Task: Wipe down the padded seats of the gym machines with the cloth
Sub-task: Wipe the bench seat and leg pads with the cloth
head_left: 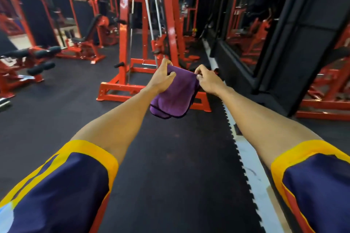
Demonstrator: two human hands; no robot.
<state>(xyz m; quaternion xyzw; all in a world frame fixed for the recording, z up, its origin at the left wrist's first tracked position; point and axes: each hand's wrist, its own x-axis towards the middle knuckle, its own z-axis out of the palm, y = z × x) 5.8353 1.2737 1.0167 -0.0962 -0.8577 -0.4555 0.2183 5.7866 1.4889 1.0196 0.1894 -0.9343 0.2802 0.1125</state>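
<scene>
The person held the purple cloth out at arm's length, in the air above the dark rubber floor, touching no machine. The left hand gripped its upper left edge, fingers curled behind the fabric and thumb laid across the front. The right hand pinched the upper right edge between thumb and fingertips. The 2 hands were apart, with the top edge of the cloth spanning between them. The rest hung down in soft folds, its dark-trimmed lower corners drooping under the left wrist.

From the way it sagged and bunched, the cloth looked light, limp and easy to crush into a pad. It probably would not slip from a firm grip, and nothing about it seemed fragile. Because it had no stiffness of its own, it would likely wipe best folded or wadded under a flat palm rather than dangled by 1 edge. Holding it along the top hem, as both hands did here, suited opening or refolding it.

A red cable machine stood just beyond the hands. The nearest padded seat in plain view sat on a red machine well off to the left. The cloth touched no seat, so wiping looked not yet under way. A mirrored wall ran along the right.
</scene>
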